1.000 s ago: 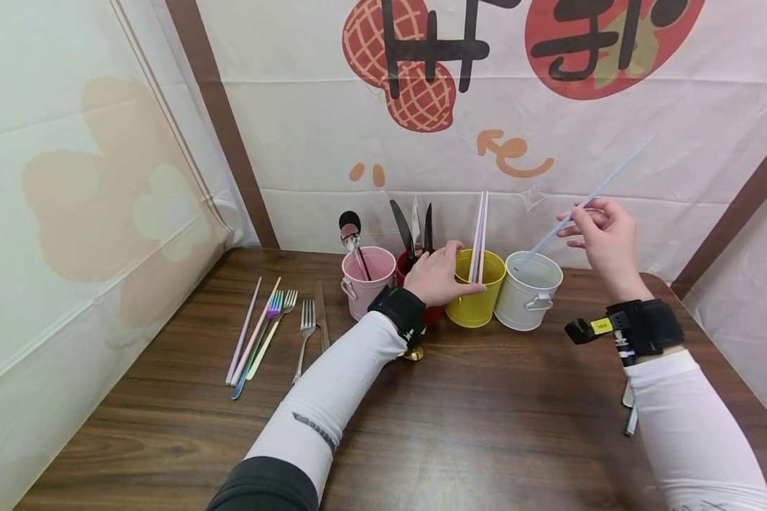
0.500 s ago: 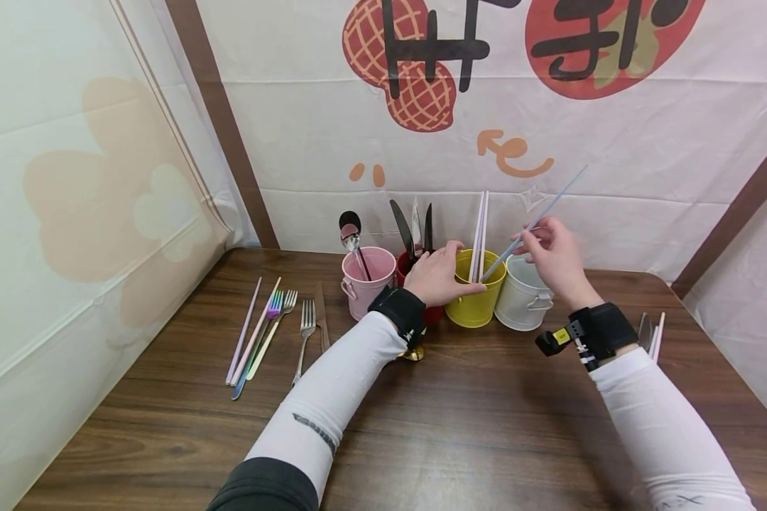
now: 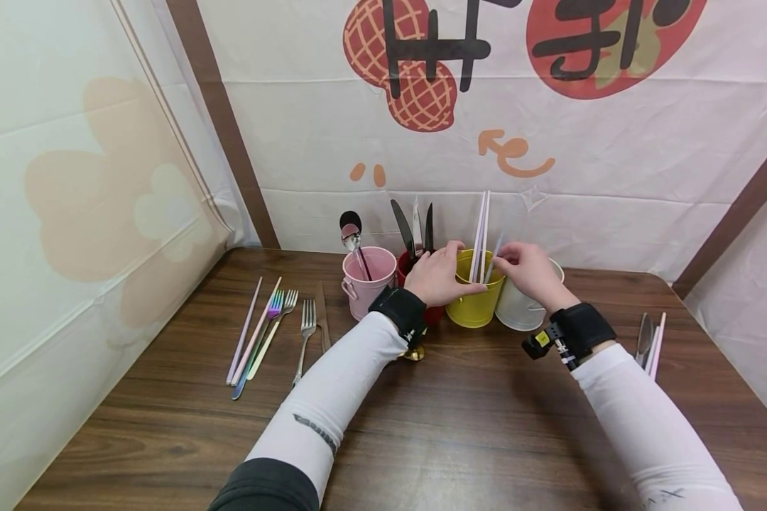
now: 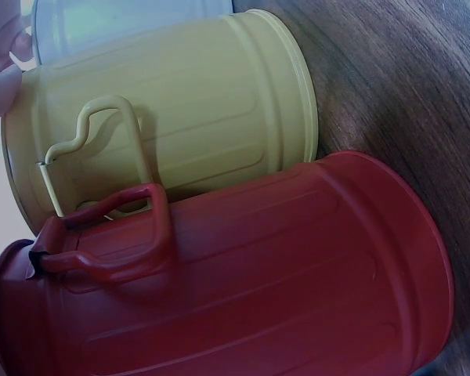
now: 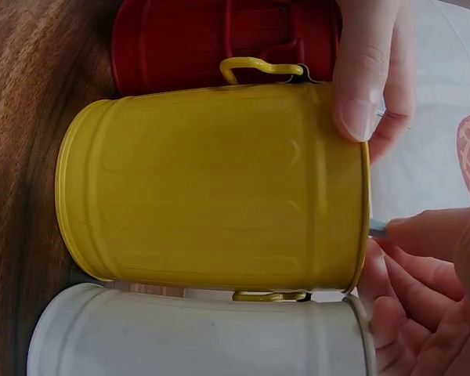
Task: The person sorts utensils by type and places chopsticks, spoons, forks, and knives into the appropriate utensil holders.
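Nearest, brown worktop (image 3: 473,426), then my left hand (image 3: 436,279), thumb and fingers holding the yellow bucket (image 3: 471,311) by its rim, my right hand (image 3: 532,272) pinching a blue chopstick (image 3: 493,258), its lower end inside that bucket, white bucket (image 3: 516,312) alongside, printed backdrop (image 3: 294,142) behind.

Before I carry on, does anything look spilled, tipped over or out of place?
Nothing looks spilled or tipped: the pink bucket, red bucket, yellow bucket and white bucket stand upright. A gold item perhaps looks stray, lying loose in front of the red bucket rather than inside one, partly hidden by the left black wristband.
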A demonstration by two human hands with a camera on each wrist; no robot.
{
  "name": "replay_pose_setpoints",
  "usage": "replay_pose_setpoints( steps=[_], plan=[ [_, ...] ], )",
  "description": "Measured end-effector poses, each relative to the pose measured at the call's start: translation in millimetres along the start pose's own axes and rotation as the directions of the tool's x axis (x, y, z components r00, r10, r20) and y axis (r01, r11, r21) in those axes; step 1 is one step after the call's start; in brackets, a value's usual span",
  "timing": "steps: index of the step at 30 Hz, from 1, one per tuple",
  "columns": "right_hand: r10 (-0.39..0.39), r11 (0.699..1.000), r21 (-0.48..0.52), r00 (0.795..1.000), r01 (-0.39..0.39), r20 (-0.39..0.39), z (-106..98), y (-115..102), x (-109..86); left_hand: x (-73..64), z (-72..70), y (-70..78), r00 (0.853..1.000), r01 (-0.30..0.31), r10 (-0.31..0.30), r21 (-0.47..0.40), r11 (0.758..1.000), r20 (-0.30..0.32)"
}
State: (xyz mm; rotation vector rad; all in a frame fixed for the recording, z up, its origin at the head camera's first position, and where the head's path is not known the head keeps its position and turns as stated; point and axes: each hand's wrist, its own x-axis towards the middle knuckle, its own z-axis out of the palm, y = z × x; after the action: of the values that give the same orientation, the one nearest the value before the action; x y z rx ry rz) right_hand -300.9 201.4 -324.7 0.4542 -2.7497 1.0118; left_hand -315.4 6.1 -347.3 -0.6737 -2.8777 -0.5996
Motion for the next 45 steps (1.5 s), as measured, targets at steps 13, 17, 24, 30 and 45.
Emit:
replay_pose_setpoints(
  steps=[13,17,24,30,45],
  plan=[
    [0.024,0.998,0.06,1.0,-0.024,-0.001,1,1,-3.8,-2.8,-1.9,1.6,1.0,0.014,-0.014,-0.037,0.999,0.015],
    [0.015,0.988,0.153,1.0,-0.014,-0.009,-2,4,-9.1,-3.3,-1.9,1.6,1.0,0.016,-0.015,-0.034,0.999,0.016],
    [-0.013,0.955,0.288,0.985,0.062,-0.169,-21,13,-30.1,-2.4,-1.4,1.7,1.0,0.017,-0.017,-0.021,1.0,0.018],
    [0.005,0.937,0.335,0.953,0.102,-0.304,-50,28,-53.1,-0.6,-0.1,1.0,1.0,0.013,-0.012,-0.015,1.0,0.012],
    [0.185,0.982,0.1,0.934,-0.161,-0.305,-100,97,-105.8,-1.9,-1.3,1.3,1.0,0.016,-0.015,-0.02,1.0,0.016]
  ],
)
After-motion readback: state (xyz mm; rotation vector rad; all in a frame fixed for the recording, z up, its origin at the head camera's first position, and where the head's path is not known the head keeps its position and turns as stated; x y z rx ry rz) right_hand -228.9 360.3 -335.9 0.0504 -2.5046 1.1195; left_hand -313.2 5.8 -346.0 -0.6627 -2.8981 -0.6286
